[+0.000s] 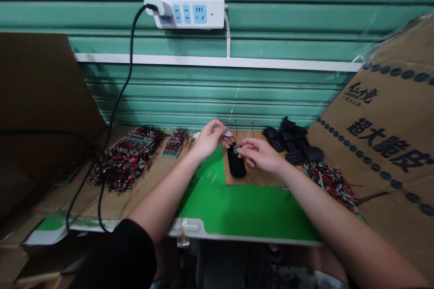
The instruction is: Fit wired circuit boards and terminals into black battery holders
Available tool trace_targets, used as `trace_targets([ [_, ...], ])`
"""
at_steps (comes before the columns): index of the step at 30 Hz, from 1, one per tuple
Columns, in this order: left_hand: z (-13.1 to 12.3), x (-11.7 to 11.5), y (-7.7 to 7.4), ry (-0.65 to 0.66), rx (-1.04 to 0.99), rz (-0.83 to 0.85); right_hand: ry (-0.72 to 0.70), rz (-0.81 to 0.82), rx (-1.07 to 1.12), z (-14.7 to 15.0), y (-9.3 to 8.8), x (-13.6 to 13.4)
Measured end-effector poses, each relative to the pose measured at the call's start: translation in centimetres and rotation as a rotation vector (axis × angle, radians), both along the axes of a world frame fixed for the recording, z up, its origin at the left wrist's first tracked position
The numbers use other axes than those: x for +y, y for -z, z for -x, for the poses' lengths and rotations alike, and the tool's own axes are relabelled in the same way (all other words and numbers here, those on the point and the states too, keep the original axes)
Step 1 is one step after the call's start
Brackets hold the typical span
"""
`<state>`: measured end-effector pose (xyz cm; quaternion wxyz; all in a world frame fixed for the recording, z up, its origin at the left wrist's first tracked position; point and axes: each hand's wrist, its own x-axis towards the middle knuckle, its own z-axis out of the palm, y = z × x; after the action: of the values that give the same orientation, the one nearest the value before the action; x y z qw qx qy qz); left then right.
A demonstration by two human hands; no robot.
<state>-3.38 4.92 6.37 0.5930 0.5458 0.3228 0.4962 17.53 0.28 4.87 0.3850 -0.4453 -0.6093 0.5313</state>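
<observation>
circuit board [236, 148] we pinch in our right hand [260, 154], wires [230, 141] in our left hand [210, 138], black case [237, 166] between.

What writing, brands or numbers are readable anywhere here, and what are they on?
"仙境": upper print on the right-hand cardboard box.
"超大脆皮": larger print lower on that box.
Small line under "仙境": too small to read for certain.
Dark ovals in rows on the box: any marks inside are unreadable.
Power strip and black case by the hands: no legible text.
</observation>
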Motion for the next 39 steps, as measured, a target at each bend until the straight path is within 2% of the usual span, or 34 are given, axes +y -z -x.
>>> trace_targets([
  [2, 0.0, -0.3, 0.8, -0.020, -0.030, 0.010, 0.039, 0.035, 0.088, 0.3, 0.5, 0.0],
  [6, -0.3, -1.2, 2.2, -0.046, -0.086, 0.035, 0.135, -0.035, 0.173, 0.3, 1.6, -0.4],
  [11, -1.5, -2.8, 3.4, 0.057, -0.011, 0.050, 0.216, -0.082, 0.237, 0.2, 2.2, -0.7],
  [14, -2.0, -3.4, 3.7, 0.058, 0.009, 0.033, 0.249, -0.100, 0.238, 0.4, 2.7, -0.7],
  [21, -2.1, -3.4, 4.0, -0.057, 0.025, 0.024, 0.245, -0.115, 0.231, 0.7, 3.3, -0.9],
  [27, -2.4, -3.6, 4.1, -0.128, 0.050, -0.043, 0.238, -0.265, 0.084, -0.1, 3.5, -0.8],
  [39, -2.6, -4.0, 4.4, -0.086, 0.071, -0.074, 0.117, -0.106, 0.121, -0.3, 2.9, -1.0],
])
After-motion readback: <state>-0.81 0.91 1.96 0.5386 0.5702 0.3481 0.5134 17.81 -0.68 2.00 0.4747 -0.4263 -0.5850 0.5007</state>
